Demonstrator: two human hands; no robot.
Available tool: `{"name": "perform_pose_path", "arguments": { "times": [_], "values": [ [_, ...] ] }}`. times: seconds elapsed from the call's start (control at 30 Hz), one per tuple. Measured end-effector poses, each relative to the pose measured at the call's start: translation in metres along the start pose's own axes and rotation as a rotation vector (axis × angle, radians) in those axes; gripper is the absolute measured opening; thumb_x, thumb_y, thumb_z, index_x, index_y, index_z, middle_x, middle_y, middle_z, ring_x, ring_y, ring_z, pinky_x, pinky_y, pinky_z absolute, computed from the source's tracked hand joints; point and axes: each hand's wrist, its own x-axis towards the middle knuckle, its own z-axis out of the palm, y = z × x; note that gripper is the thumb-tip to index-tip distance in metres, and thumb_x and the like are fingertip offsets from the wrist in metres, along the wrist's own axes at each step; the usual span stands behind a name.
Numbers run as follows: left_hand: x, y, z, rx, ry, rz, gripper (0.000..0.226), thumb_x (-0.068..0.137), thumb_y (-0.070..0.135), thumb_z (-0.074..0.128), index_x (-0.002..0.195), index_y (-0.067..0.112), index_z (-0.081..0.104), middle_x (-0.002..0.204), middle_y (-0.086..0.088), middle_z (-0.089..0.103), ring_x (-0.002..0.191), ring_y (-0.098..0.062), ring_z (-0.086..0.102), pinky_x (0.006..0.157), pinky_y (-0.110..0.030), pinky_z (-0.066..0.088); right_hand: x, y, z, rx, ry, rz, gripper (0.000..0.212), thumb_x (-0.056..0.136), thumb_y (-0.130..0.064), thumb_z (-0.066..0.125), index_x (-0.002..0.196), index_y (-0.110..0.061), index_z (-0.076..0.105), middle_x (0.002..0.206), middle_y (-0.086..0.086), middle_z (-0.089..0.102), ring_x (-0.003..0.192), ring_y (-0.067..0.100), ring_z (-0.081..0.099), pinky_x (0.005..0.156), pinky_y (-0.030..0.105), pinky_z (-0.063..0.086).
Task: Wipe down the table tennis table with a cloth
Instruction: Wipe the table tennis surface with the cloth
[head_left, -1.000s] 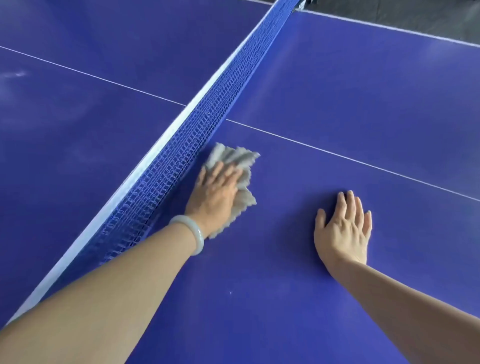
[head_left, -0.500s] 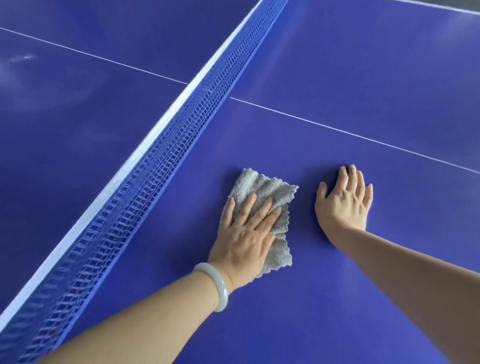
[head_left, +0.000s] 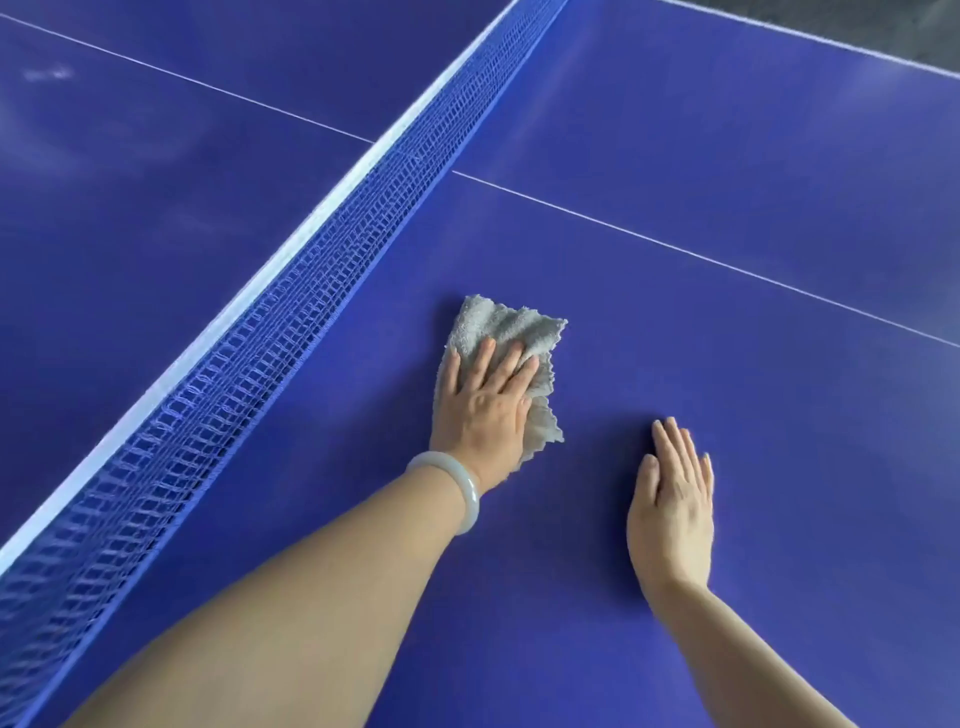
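Nearest to me are the person's two bare forearms, reaching out over the blue worktop (head_left: 519, 613). The right hand (head_left: 672, 499) lies flat on the surface with its fingers straight and together; it holds nothing and seems only to support the body. The left wrist wears one pale bracelet (head_left: 457, 488). Just beyond it the left hand (head_left: 483, 410) is spread open, its fingers straight, and presses down on the one grey cloth (head_left: 511, 322). The cloth is crumpled under the palm and shows past the fingertips and on the right side of the hand. It lies on the near half of the worktop, between the net (head_left: 291, 322) and the right hand, and touches neither of them. I judge that the wiping step is in progress on this half, in the part beside the net. The next move, I think, calls for steady downward pressure while the cloth slides flat over a fresh strip. It also calls for care that the cloth does not catch in the mesh when it goes close to the net. Farther away there is one net with a white top band, and one thin white line (head_left: 675, 244) that runs across under it. A white edge line (head_left: 831, 44) marks the far side, and a little dark floor (head_left: 857, 15) lies behind it. So I count two hands, one cloth, one bracelet and one net.
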Motion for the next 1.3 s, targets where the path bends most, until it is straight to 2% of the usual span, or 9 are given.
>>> {"name": "perform_pose_path", "arguments": {
  "times": [0.2,0.3,0.5,0.6,0.73,0.9,1.07,1.17,1.3],
  "values": [
    [-0.088,0.081,0.011,-0.030,-0.025,0.314,0.072,0.090,0.052,0.044,0.154,0.029,0.021,0.161,0.008,0.024,0.151,-0.029,0.009,0.118,-0.060,0.008,0.005,0.003,0.002,-0.112,-0.058,-0.087,0.053,0.103,-0.036,0.030,0.148,-0.010,0.041,0.165,0.000,0.017,0.153,0.010,0.004,0.124,0.031,-0.007],
    [-0.095,0.043,0.010,0.033,-0.037,0.361,0.066,0.094,0.044,0.025,0.156,0.027,0.011,0.164,0.005,0.012,0.152,-0.025,0.000,0.120,-0.053,0.003,0.004,0.003,0.003,-0.165,-0.055,-0.101,0.057,0.104,-0.040,0.028,0.154,-0.012,0.032,0.166,0.001,0.013,0.153,0.011,0.001,0.124,0.032,-0.008],
    [-0.053,-0.088,-0.006,0.073,0.012,-0.313,0.056,0.099,0.038,0.017,0.154,0.031,0.019,0.164,0.007,0.011,0.151,-0.025,0.005,0.120,-0.054,0.008,0.004,0.001,0.008,-0.217,-0.026,-0.089,0.059,0.103,-0.042,0.028,0.155,-0.012,0.027,0.166,0.003,0.015,0.153,0.016,0.003,0.124,0.037,-0.006],
    [-0.061,-0.064,-0.010,-0.016,0.063,-0.509,0.069,0.090,0.046,0.000,0.153,0.030,0.023,0.163,0.003,0.017,0.150,-0.028,0.010,0.120,-0.054,0.006,0.006,0.000,0.009,-0.225,-0.017,-0.084,0.060,0.102,-0.042,0.029,0.154,-0.012,0.027,0.165,0.005,0.016,0.153,0.018,0.004,0.124,0.039,-0.005],
    [-0.127,0.067,0.016,0.003,0.094,-0.137,0.070,0.090,0.038,0.044,0.155,0.024,0.020,0.162,-0.003,0.016,0.150,-0.034,0.007,0.117,-0.059,0.006,0.007,0.002,0.007,-0.185,-0.022,-0.081,0.058,0.102,-0.041,0.031,0.154,-0.013,0.029,0.165,0.004,0.017,0.153,0.017,0.005,0.124,0.038,-0.004],
    [-0.196,0.081,0.029,-0.042,0.022,0.286,0.053,0.097,0.036,0.035,0.149,0.022,0.037,0.162,0.001,0.023,0.151,-0.026,0.010,0.120,-0.052,0.015,0.007,0.004,0.006,-0.187,-0.037,-0.105,0.059,0.103,-0.041,0.032,0.154,-0.013,0.029,0.165,0.005,0.017,0.153,0.019,0.005,0.124,0.039,-0.004],
    [-0.154,-0.039,0.017,0.152,0.061,-0.266,0.056,0.101,0.036,0.011,0.156,0.026,0.016,0.164,0.003,0.013,0.152,-0.025,0.003,0.121,-0.050,0.008,0.005,0.003,0.010,-0.254,-0.042,-0.124,0.064,0.101,-0.042,0.037,0.154,-0.009,0.024,0.165,0.010,0.014,0.153,0.024,0.004,0.124,0.043,-0.005],
    [-0.141,-0.026,0.014,0.094,0.100,-0.534,0.055,0.099,0.033,0.028,0.153,0.024,0.022,0.163,0.000,0.016,0.150,-0.031,0.012,0.118,-0.056,0.012,0.006,0.001,0.011,-0.340,-0.059,-0.115,0.067,0.101,-0.045,0.032,0.156,-0.008,0.019,0.166,0.012,0.009,0.153,0.027,0.002,0.123,0.046,-0.006],
    [-0.167,0.088,0.030,-0.013,0.131,-0.178,0.068,0.089,0.030,0.049,0.153,0.021,0.027,0.162,-0.004,0.019,0.149,-0.036,0.011,0.114,-0.063,0.011,0.007,-0.001,0.011,-0.349,-0.085,-0.114,0.069,0.102,-0.046,0.030,0.157,-0.007,0.017,0.166,0.013,0.007,0.153,0.027,0.000,0.123,0.048,-0.006]
  ]
}}
